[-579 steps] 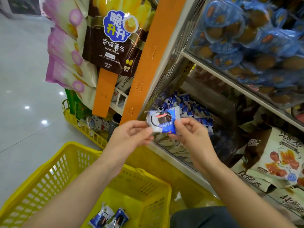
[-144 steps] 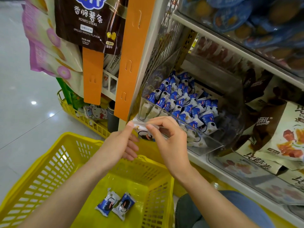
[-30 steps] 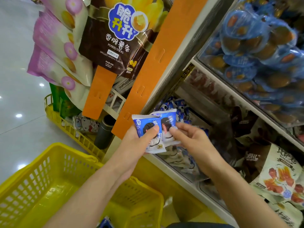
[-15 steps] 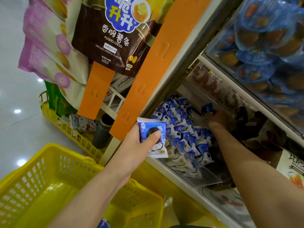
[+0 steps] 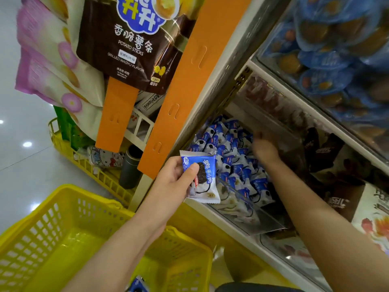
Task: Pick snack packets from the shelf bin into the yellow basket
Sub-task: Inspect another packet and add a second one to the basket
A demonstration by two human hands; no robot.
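While reaching into the bin, step in hand: picking a further packet, judged from the pose; drop into the basket not yet made.
Left hand (image 5: 174, 180): raised at 5 o'clock from the orange strip (image 5: 168, 114), thumb and fingers clamped on the held packet (image 5: 201, 178).
Held packet, place: blue and white, upright, just in front of the bin's near-left corner, at 1 o'clock from the basket.
Right hand (image 5: 265, 146): deep in the shelf bin (image 5: 267, 223), at 2 o'clock from the held packet, over the heap; too blurred to tell whether fingers apart or closed on anything.
Bin stock (image 5: 229, 163): many like packets heaped, filling the bin's left part.
Yellow basket (image 5: 63, 216): at 7 o'clock in view, below the left forearm; one basket packet (image 5: 137, 285) glimpsed at 6 o'clock, cut by the frame edge.
Next move, as judged: closing the right fingers on a single packet, lifting clear of the bin's transparent front wall, then carrying both toward 7 o'clock and releasing over the basket.
Risk, as judged: slick wrappers, easy to drag a neighbour out or snag the bin's lip.
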